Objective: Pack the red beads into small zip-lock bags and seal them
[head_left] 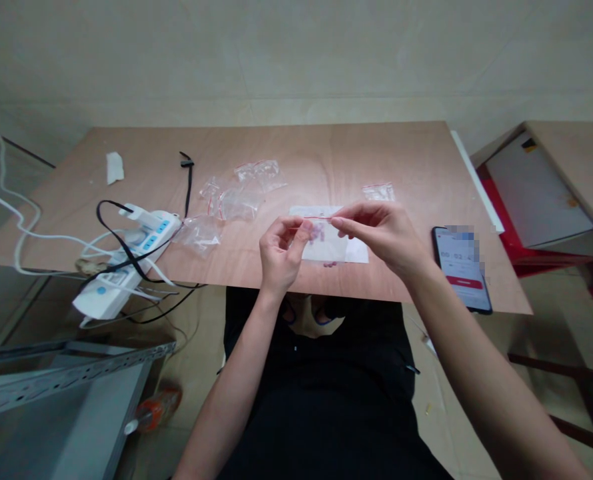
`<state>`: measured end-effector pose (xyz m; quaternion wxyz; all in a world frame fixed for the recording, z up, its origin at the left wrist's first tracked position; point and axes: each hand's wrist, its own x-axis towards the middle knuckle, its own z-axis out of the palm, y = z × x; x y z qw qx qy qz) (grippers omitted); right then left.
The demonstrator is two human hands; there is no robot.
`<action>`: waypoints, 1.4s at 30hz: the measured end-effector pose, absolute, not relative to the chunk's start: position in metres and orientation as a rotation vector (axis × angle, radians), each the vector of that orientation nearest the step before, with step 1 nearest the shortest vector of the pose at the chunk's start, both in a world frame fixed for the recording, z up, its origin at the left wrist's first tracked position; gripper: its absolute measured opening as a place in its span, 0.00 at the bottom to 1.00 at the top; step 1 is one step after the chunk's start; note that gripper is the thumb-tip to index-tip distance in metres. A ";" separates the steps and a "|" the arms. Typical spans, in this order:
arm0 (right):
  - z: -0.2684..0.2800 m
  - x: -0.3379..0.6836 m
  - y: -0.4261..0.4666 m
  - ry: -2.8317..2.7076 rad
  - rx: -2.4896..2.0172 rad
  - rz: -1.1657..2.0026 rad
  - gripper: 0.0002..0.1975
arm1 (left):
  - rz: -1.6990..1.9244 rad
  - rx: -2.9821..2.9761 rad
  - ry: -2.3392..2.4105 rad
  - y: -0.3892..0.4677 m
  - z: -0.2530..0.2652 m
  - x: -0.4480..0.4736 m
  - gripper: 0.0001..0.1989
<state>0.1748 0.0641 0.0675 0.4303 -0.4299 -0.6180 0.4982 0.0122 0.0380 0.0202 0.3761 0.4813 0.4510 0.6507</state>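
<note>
A small clear zip bag (330,245) with a red line along its top hangs between my two hands, above the table. My left hand (282,252) pinches its top left corner between thumb and fingers. At the opposite end of the red line, my right hand (382,230) grips with thumb and forefinger. Small purple pieces (318,233) show at the bag, blurred; whether all lie inside it I cannot tell. Behind and below is a white sheet (359,252). A few more purple bits (330,265) lie on the wood near the front edge.
Several clear zip bags (239,200) lie left of centre, another bag (378,192) behind my right hand. A power strip (126,267) with tangled cables covers the left front. A phone (461,270) lies at right. Further items are a black strap (188,183) and a white scrap (114,167).
</note>
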 end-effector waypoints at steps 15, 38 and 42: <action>0.060 0.174 0.059 -1.284 -1.070 1.385 0.32 | 1.586 1.222 1.102 0.036 0.027 0.014 0.15; 0.062 0.178 0.051 -1.333 -1.160 1.385 0.33 | 1.449 1.350 1.152 0.036 0.026 0.012 0.09; 0.061 0.181 0.051 -1.376 -1.180 1.423 0.21 | 1.456 1.308 1.158 0.035 0.027 0.010 0.10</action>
